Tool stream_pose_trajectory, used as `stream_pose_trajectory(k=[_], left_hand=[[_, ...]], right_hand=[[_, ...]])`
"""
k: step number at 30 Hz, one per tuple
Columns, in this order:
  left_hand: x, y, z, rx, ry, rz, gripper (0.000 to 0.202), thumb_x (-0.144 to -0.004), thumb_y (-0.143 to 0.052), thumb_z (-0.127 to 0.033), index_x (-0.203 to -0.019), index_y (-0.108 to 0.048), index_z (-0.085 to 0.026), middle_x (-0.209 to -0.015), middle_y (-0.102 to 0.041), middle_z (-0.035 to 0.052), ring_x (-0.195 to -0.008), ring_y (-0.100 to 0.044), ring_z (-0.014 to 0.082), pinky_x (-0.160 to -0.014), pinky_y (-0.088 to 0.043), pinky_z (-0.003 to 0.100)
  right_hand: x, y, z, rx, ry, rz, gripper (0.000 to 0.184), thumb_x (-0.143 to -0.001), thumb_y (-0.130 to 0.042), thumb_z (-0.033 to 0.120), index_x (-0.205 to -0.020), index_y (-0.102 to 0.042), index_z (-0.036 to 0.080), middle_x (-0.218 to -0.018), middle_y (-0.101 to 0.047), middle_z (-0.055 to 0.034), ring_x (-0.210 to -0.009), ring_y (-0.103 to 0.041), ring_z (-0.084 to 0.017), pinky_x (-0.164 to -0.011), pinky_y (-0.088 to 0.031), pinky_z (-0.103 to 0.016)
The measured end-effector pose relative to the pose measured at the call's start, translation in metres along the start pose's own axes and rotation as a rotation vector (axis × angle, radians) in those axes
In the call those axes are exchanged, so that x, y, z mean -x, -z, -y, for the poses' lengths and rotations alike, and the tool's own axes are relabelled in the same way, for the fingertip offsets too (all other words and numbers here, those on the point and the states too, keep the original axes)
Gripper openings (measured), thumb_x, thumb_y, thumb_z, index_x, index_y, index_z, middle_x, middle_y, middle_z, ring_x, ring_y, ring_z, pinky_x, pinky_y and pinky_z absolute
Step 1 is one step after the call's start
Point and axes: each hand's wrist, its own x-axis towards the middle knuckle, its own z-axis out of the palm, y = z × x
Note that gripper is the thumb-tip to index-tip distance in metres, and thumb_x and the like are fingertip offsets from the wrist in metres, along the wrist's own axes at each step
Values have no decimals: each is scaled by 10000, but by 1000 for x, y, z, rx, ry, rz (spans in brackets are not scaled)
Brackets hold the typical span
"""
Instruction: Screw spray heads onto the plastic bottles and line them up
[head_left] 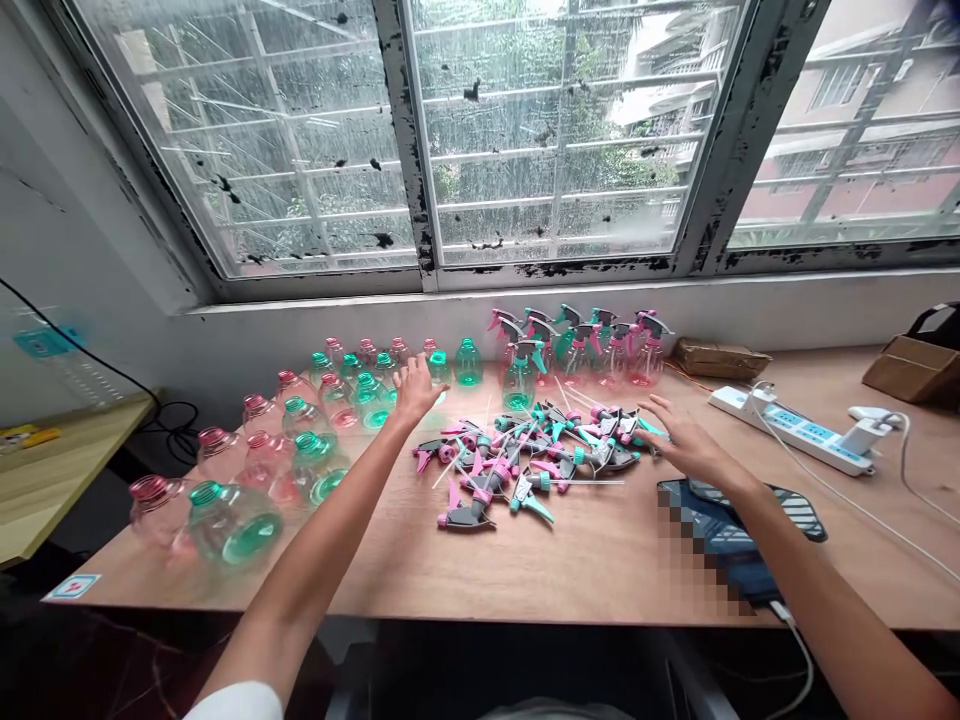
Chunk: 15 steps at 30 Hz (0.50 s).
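Note:
My left hand (417, 388) reaches to the back of the table, fingers apart and thumb stretched out, beside a green-necked clear bottle (439, 366). Whether it touches that bottle I cannot tell. Another green bottle (468, 364) stands just to the right. My right hand (681, 438) hovers at the right edge of a pile of pink, teal and grey trigger spray heads (536, 450). Its fingers are spread around a teal-triggered spray head (649, 429), with no firm grip visible. Just behind the pile, a green spray bottle (519, 378) stands upright with its head on.
Pink and green bottles without heads (234, 525) line the left side. Several bottles with spray heads (615, 358) stand by the wall. On the right are a power strip (795, 430), a brown packet (720, 358), a cardboard box (919, 365) and a phone (799, 512) under my right forearm.

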Motion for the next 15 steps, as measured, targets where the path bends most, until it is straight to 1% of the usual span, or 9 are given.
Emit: stream_pose_trajectory(k=[3,5,6,7,8,9,11,13,15], left_hand=[[25,27,-16,202,-91,39,406,-974,-661,-303,-1356,-577,-191,-1433,-589,115,-1234,-626,308,-1014,-541,547],[58,41,-24,364,-149,137,455,-961,-678,-308,-1386,-558,-201,-1475,-561,118,-1282,-597,325,-1054,-510,575],[79,46,-26,447,-162,203,550,-924,-726,-323,-1424,-523,-215,-1481,-562,122,-1287,-599,330,-1065,-506,574],[102,49,-27,530,-161,276,696,-862,-793,-354,-1472,-475,-249,-1450,-601,118,-1273,-618,323,-1062,-526,532],[126,50,-27,610,-150,348,787,-833,-815,-386,-1509,-429,-270,-1394,-651,121,-1234,-652,322,-1028,-559,502],[150,50,-25,683,-132,405,813,-825,-815,-412,-1521,-418,-277,-1389,-663,132,-1240,-654,332,-1022,-566,490],[191,44,-19,811,-90,487,740,-819,-800,-462,-1467,-511,-254,-1484,-606,141,-1324,-597,364,-1076,-528,482],[220,36,-11,933,-52,560,596,-907,-634,-571,-1374,-617,-201,-1402,-678,146,-1260,-644,369,-1069,-523,494],[237,27,-3,1021,-7,614,600,-931,-565,-605,-1356,-640,-189,-1321,-728,141,-1189,-683,363,-1038,-534,494]], right_hand=[[17,6,-12,7,-48,11,515,-1014,-484,410,-1444,-538,132,-1541,-525,-220,-1440,-454,-400,-1167,-399,-547],[21,6,-21,14,-90,36,451,-1023,-531,372,-1414,-563,151,-1488,-582,-197,-1382,-525,-374,-1140,-423,-559],[21,5,-25,16,-112,52,415,-1022,-564,358,-1396,-577,176,-1470,-597,-171,-1350,-553,-356,-1123,-437,-566],[18,3,-28,17,-132,72,389,-1019,-595,348,-1378,-587,198,-1457,-604,-147,-1319,-576,-338,-1101,-455,-571],[14,2,-31,14,-148,96,369,-1015,-618,342,-1360,-598,212,-1444,-608,-128,-1287,-596,-323,-1077,-477,-569],[9,1,-33,10,-161,127,349,-1011,-634,337,-1338,-612,217,-1425,-616,-116,-1251,-616,-313,-1048,-503,-557],[-3,1,-35,-4,-176,208,313,-1003,-652,324,-1295,-638,211,-1371,-644,-103,-1174,-655,-299,-988,-551,-521],[-14,2,-33,-22,-177,296,297,-991,-673,308,-1265,-651,195,-1317,-670,-94,-1112,-683,-285,-934,-582,-492],[-21,3,-29,-36,-174,363,275,-984,-685,299,-1231,-664,180,-1265,-692,-84,-1058,-703,-271,-892,-602,-468]])
